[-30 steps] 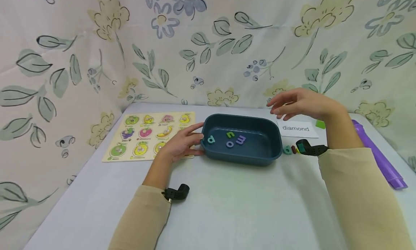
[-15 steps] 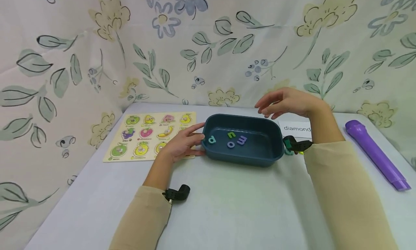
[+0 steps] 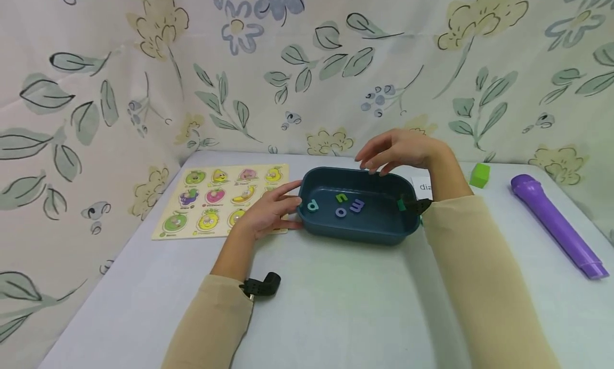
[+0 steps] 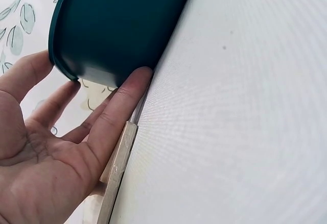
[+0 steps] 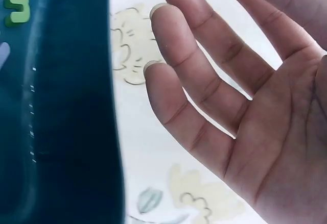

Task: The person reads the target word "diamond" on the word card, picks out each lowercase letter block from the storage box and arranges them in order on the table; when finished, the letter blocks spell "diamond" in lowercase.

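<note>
A dark teal rectangular tub [image 3: 360, 233] stands in the middle of the table. Inside it lie a teal letter [image 3: 312, 205], a green letter n [image 3: 341, 198], a purple o [image 3: 340, 213] and a purple m [image 3: 357, 206]. My left hand [image 3: 267, 211] touches the tub's left end; in the left wrist view its fairly straight fingers rest against rim and wall. Above the tub's far right rim hovers my right hand [image 3: 403, 148], loosely bent. The right wrist view shows nothing in its palm [image 5: 286, 127]. My right wrist covers part of a word card [image 3: 422, 186].
Left of the tub lies a fruit-picture board [image 3: 227, 198], partly behind my left hand. A green block [image 3: 480, 175] and a long purple microphone-shaped tube [image 3: 556, 225] are at the right. A floral cloth [image 3: 326, 102] hangs behind the table.
My right hand has moved left, from over the word card to above the tub's far rim. Its arm uncovers the green block and now hides the letters beside the tub. The left hand stays put.
</note>
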A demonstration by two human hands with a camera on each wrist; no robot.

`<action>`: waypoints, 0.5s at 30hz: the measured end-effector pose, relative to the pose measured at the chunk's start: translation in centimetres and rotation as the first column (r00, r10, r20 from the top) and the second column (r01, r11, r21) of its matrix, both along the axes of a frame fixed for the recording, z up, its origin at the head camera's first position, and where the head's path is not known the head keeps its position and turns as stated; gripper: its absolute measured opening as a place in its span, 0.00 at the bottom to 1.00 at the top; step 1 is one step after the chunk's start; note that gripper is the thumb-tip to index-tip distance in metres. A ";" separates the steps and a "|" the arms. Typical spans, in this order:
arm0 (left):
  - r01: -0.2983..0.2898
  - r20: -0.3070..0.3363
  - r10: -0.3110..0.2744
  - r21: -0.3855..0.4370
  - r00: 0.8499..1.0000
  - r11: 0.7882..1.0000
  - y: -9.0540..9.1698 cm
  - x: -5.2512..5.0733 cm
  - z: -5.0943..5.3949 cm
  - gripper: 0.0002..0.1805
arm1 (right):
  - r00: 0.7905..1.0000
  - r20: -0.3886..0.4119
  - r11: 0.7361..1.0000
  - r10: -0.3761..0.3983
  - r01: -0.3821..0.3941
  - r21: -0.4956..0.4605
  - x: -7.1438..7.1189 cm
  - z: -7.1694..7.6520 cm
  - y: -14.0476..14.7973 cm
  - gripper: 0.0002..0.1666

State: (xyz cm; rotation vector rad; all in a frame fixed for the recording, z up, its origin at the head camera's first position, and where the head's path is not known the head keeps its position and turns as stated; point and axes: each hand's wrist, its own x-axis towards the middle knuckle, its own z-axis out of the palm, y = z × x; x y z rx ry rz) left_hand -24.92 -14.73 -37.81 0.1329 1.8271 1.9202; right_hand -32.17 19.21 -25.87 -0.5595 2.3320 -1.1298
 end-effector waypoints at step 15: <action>-0.014 0.000 0.014 0.000 1.000 1.000 0.1 0.0 0.1 0.30 | 0.986 0.141 0.982 0.086 -0.109 0.157 -0.5 -3.0 -1.3 0.26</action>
